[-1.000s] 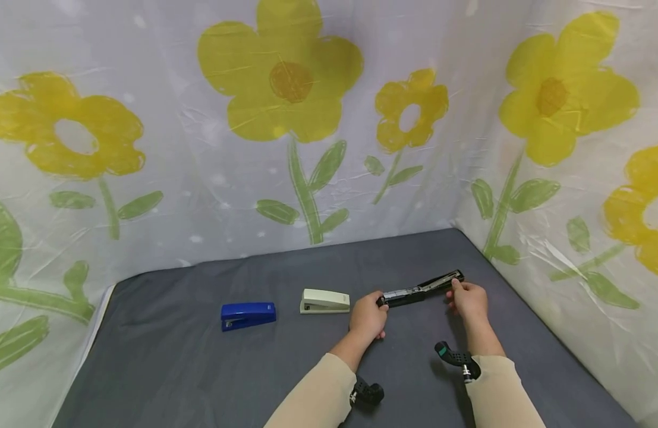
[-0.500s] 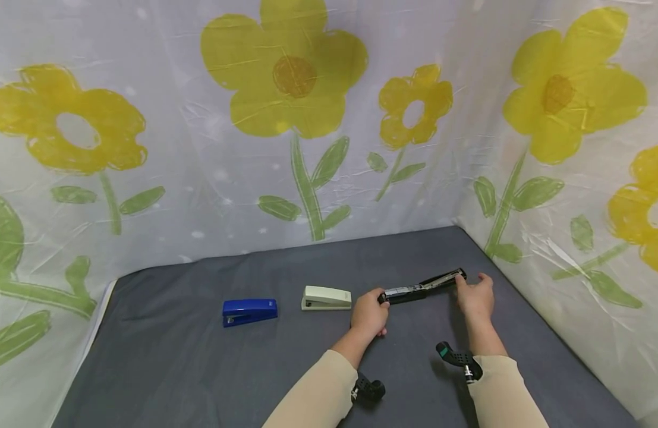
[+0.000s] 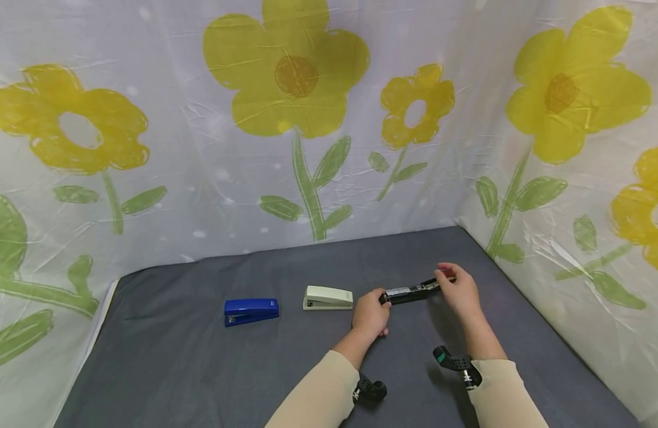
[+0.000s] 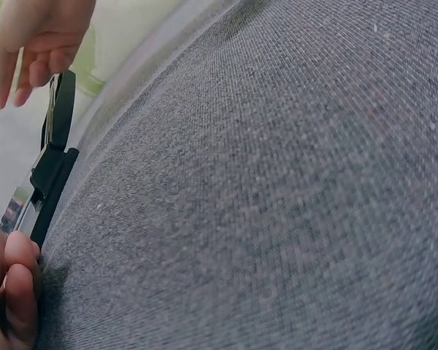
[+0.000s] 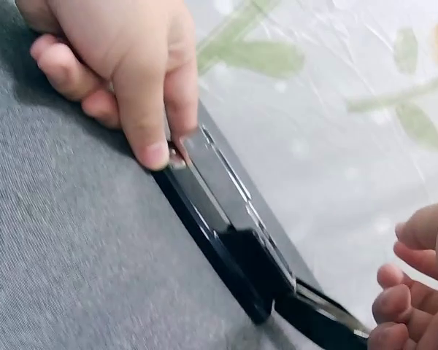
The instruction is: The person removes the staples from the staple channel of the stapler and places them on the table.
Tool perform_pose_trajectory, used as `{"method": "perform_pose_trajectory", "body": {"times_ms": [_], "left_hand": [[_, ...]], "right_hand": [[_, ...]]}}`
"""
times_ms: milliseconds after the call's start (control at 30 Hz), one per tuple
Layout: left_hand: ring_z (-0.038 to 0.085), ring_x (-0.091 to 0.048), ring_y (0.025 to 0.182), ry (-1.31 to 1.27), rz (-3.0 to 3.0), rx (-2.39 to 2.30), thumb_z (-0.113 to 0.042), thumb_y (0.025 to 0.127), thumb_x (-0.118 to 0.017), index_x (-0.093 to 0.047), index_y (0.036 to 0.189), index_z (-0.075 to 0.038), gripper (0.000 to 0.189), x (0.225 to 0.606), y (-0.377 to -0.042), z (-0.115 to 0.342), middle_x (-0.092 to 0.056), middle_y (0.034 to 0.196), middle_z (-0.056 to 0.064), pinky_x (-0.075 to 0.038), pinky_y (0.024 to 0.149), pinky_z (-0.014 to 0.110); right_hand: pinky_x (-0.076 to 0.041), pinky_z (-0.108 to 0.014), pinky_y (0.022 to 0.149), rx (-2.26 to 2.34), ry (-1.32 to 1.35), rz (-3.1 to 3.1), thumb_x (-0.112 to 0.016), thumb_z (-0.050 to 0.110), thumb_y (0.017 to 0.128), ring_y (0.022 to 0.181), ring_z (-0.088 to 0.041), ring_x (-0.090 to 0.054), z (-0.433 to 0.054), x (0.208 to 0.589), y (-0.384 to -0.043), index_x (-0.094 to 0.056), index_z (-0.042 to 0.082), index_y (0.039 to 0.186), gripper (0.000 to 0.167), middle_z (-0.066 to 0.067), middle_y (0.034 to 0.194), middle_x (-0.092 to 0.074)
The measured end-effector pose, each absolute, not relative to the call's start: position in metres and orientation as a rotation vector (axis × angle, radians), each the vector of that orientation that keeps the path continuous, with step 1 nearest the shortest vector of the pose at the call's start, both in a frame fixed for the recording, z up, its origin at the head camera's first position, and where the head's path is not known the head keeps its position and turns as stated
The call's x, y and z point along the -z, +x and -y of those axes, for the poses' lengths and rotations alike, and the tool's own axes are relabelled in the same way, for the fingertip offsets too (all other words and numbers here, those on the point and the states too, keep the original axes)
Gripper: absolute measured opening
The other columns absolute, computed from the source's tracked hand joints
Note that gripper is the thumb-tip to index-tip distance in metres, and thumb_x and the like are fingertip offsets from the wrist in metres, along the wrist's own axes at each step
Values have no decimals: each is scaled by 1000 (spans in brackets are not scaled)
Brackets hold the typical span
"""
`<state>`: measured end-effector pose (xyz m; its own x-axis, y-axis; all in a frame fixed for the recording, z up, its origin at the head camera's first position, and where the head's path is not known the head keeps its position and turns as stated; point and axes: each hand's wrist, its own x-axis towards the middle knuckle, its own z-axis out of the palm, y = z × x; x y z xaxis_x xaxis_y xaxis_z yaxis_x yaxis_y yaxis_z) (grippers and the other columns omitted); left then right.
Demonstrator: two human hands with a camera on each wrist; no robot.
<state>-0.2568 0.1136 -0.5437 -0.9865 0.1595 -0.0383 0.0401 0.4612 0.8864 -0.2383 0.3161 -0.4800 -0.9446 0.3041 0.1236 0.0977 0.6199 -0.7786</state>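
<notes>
A black stapler [image 3: 406,293] lies opened out on the cloth, its metal staple channel [image 5: 237,186] showing and its top arm [image 4: 62,109] swung back. My left hand [image 3: 369,315] pinches the near end of the stapler between thumb and finger. Over the swung-back arm hovers my right hand [image 3: 461,292], fingers loosely bent and gripping nothing that I can see. In the right wrist view the right fingers [image 5: 398,302] are close to the arm's end; whether they touch it I cannot tell. To the left stand a cream stapler [image 3: 327,298] and a blue stapler [image 3: 251,312].
Dark grey cloth [image 3: 163,356] covers the table. Flower-printed curtains [image 3: 200,148] rise along its back and right edges. A black wrist camera [image 3: 371,389] juts from the left sleeve, another wrist camera [image 3: 452,359] from the right.
My right hand has let go of the stapler's far end and moved left, above its swung-back arm. The left hand keeps its hold, and the other staplers stay put.
</notes>
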Motion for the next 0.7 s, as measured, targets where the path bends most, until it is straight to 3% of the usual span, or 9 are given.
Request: {"method": "perform_pose_trajectory", "body": {"times_ms": [167, 333, 700], "left_hand": [[9, -50, 30, 189, -2581, -1577, -11, 99, -68, -66, 135, -10, 36, 543, -256, -113, -60, 65, 2, -44, 32, 28], [9, -50, 30, 188, -2612, -1568, -11, 99, -69, -67, 134, -11, 36, 542, -256, -113, -58, 63, 1, -44, 32, 27], [9, -50, 29, 183, -2627, -1590, -9, 96, -71, -70, 129, -12, 32, 545, -255, -114, -57, 63, 0, -44, 32, 27]], "right_hand": [[-50, -43, 79, -1223, -189, 2681, -53, 23, 109, 100, -34, -60, -305, 479, -239, -61, -3, 134, 38, -22, 122, -63], [-52, -51, 84, -1203, -121, 2751, -56, 21, 107, 107, -37, -62, -292, 479, -242, -65, -4, 130, 35, -23, 123, -66], [-54, -51, 81, -1135, -241, 2869, -62, 21, 103, 98, -35, -67, -277, 482, -241, -72, -6, 118, 32, -22, 112, -71]]}}
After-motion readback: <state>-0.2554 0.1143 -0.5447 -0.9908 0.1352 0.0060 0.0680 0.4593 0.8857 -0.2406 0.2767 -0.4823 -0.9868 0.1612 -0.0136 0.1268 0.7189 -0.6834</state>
